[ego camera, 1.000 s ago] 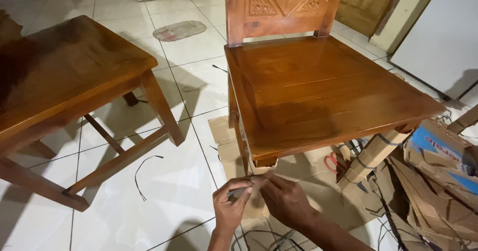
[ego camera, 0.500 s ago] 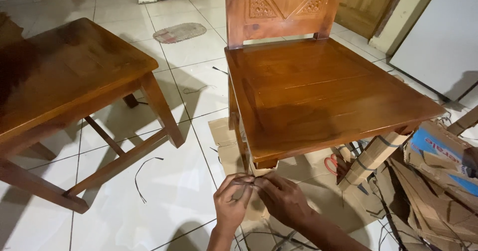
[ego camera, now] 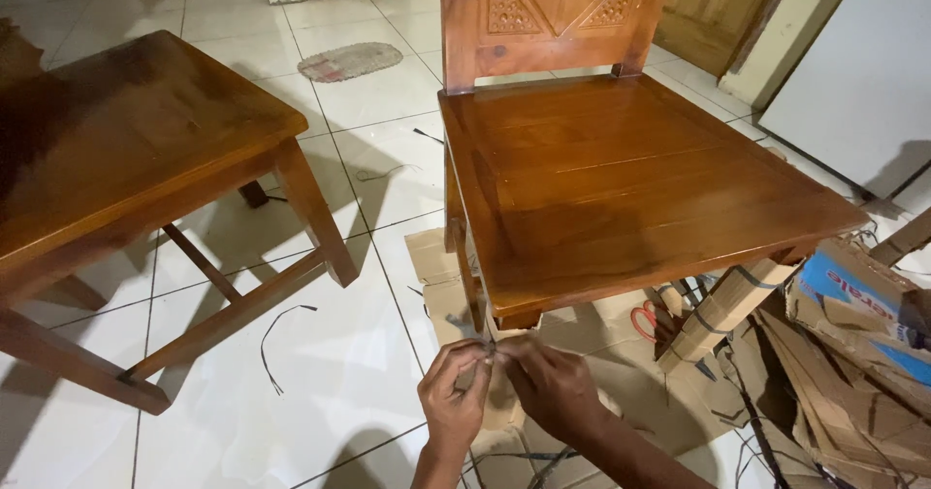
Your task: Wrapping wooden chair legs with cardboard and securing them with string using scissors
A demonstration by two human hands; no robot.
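Your left hand point(ego camera: 454, 392) and right hand point(ego camera: 553, 389) meet low and near, just under the front corner of the wooden chair point(ego camera: 621, 189), both pinched closed on a thin dark strap point(ego camera: 490, 350) around the cardboard-wrapped chair leg point(ego camera: 499, 392). The strap looks light, narrow and springy, likely slick, so grip it close to the join with fingertips. The cardboard should give under pressure. Red-handled scissors point(ego camera: 644, 320) lie to the right on the floor.

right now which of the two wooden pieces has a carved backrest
The chair on the right, above both hands; its back shows carved triangles. The stool on the left has only a flat top.
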